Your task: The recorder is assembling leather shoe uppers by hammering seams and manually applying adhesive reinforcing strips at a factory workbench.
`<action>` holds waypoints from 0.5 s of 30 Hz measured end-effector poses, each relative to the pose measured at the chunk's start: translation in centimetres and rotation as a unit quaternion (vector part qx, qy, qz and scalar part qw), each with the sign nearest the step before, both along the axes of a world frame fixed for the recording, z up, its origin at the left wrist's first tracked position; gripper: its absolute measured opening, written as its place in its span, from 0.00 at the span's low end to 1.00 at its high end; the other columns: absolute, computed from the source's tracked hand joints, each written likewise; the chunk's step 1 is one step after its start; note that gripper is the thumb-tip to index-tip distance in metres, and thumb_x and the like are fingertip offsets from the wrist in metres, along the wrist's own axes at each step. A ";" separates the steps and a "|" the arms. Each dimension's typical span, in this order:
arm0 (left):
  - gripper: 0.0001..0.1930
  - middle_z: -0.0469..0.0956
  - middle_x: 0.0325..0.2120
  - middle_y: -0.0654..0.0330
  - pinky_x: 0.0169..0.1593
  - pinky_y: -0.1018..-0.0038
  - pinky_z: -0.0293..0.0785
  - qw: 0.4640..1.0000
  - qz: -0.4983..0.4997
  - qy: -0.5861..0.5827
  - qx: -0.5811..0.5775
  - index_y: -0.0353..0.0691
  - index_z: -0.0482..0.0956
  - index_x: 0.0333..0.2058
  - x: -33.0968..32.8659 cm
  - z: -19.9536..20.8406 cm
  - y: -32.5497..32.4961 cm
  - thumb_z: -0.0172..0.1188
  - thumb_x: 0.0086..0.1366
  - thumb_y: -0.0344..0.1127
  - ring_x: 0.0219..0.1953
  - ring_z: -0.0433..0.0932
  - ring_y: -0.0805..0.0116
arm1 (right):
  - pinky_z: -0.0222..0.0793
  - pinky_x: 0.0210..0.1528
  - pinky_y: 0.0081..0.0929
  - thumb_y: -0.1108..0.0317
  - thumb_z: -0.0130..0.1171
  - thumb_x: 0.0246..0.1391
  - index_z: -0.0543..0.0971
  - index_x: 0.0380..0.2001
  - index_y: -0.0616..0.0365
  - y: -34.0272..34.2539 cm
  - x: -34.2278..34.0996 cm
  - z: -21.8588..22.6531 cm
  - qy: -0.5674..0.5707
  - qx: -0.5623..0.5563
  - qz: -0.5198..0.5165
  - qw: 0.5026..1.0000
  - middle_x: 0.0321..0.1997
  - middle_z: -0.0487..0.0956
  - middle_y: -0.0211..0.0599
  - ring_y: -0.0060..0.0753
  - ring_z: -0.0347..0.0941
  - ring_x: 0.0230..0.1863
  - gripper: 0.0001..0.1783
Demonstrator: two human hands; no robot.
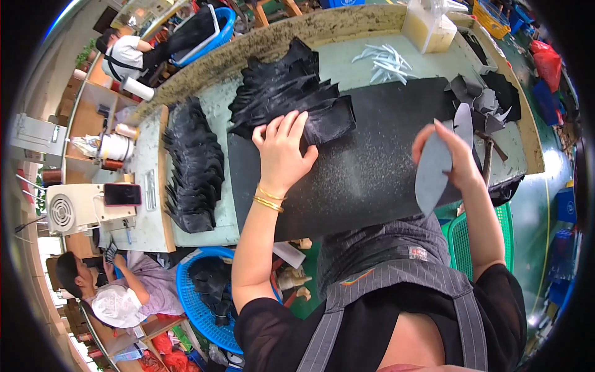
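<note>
My left hand (285, 149), with gold bangles on its wrist, rests on the near edge of a fanned pile of black pieces (279, 87). Its fingers are stretched out and spread, and it grips nothing that I can see. On the right, my right hand (455, 155) is closed around a flat grey insole-shaped piece (432, 180), held above the edge of the black work mat (365, 173). More grey (463, 127) shows beyond the fingers; I cannot tell whether it is a second piece. Pale dust lies on the mat.
A second row of black pieces (193, 167) lies at left. Thin white strips (385, 63) and a glue container (429, 28) stand at the back. Grey scraps (480, 99) and a hammer (488, 149) lie right. Baskets, blue (186, 285) and green (509, 235), flank me. Two people sit left.
</note>
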State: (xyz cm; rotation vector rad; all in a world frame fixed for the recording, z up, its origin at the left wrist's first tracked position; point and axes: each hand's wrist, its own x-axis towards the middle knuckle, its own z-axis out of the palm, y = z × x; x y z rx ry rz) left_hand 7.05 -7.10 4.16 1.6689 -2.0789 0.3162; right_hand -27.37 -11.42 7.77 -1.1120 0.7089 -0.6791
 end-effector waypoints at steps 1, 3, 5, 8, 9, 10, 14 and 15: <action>0.32 0.74 0.55 0.58 0.61 0.55 0.56 0.999 -0.009 -0.035 -0.015 0.43 0.76 0.54 0.3 0.2 0.3 0.67 0.46 0.41 0.57 0.70 0.61 | 0.73 0.43 0.27 0.47 0.37 0.70 0.80 0.33 0.65 -1.2 2.2 0.4 -0.006 -0.033 -0.025 0.999 0.34 0.82 0.42 0.32 0.78 0.36 0.32; 0.32 0.71 0.57 0.53 0.64 0.56 0.56 0.994 -0.016 -0.104 -0.026 0.37 0.72 0.56 0.6 -1.8 0.3 0.64 0.49 0.37 0.61 0.68 0.58 | 0.74 0.49 0.31 0.50 0.36 0.70 0.79 0.33 0.68 -3.3 8.6 2.4 -0.047 -0.034 -0.031 0.998 0.37 0.82 0.50 0.41 0.80 0.41 0.32; 0.23 0.71 0.55 0.48 0.65 0.56 0.61 0.989 -0.033 -0.133 -0.055 0.30 0.71 0.53 0.6 -3.4 0.1 0.54 0.61 0.34 0.61 0.67 0.52 | 0.74 0.54 0.34 0.51 0.37 0.70 0.79 0.35 0.69 -6.0 14.3 3.3 -0.056 0.036 0.045 0.997 0.42 0.83 0.53 0.44 0.80 0.46 0.31; 0.16 0.73 0.48 0.48 0.65 0.55 0.62 0.990 -0.059 -0.104 -0.075 0.31 0.76 0.45 0.4 -4.0 0.9 0.53 0.63 0.35 0.56 0.70 0.51 | 0.73 0.51 0.31 0.49 0.42 0.68 0.81 0.36 0.64 -8.9 20.2 -0.1 0.040 0.130 0.116 0.984 0.38 0.84 0.49 0.39 0.81 0.42 0.28; 0.14 0.74 0.44 0.49 0.64 0.55 0.64 0.988 -0.102 -0.082 -0.080 0.34 0.78 0.42 0.8 -3.7 1.5 0.54 0.61 0.35 0.53 0.72 0.52 | 0.73 0.48 0.31 0.49 0.42 0.68 0.81 0.35 0.63 -9.2 21.1 -0.5 0.088 0.137 0.096 0.982 0.37 0.85 0.47 0.37 0.81 0.40 0.28; 0.14 0.74 0.44 0.49 0.64 0.55 0.64 0.990 -0.091 -0.076 -0.080 0.34 0.78 0.42 0.6 -3.1 2.3 0.54 0.61 0.35 0.53 0.72 0.52 | 0.73 0.48 0.31 0.49 0.42 0.68 0.81 0.35 0.63 -9.3 21.3 -0.5 0.096 0.137 0.107 0.980 0.37 0.85 0.47 0.37 0.81 0.40 0.28; 0.15 0.75 0.43 0.49 0.61 0.55 0.69 0.989 -0.145 0.012 -0.011 0.34 0.77 0.43 -0.6 0.3 8.0 0.53 0.58 0.33 0.51 0.74 0.53 | 0.71 0.47 0.31 0.46 0.38 0.68 0.82 0.37 0.62 -9.4 21.1 -2.5 0.100 0.046 0.057 0.992 0.40 0.84 0.45 0.35 0.79 0.44 0.31; 0.15 0.75 0.44 0.49 0.60 0.54 0.69 0.991 -0.127 0.032 -0.004 0.35 0.78 0.44 -0.5 2.0 9.6 0.54 0.59 0.32 0.51 0.75 0.53 | 0.71 0.48 0.31 0.46 0.38 0.68 0.82 0.37 0.62 -9.5 21.3 -2.7 0.089 0.049 0.067 0.993 0.40 0.84 0.44 0.34 0.79 0.45 0.31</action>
